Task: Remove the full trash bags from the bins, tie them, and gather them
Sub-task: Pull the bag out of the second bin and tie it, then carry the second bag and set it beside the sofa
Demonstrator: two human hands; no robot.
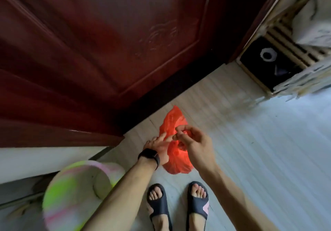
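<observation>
Holds a red bag [176,161] between both hands, over the floor [259,150] just ahead of the sandals [157,200]. Pinches its bunched top in the curled right hand [195,141]. Lays the left hand [157,145] straight-fingered against its left side, thumb hidden: cannot tell the grip. Stands beside a bin [71,186], facing a door [89,51].

Home, carved red door [107,42], house slippers [159,208]
</observation>
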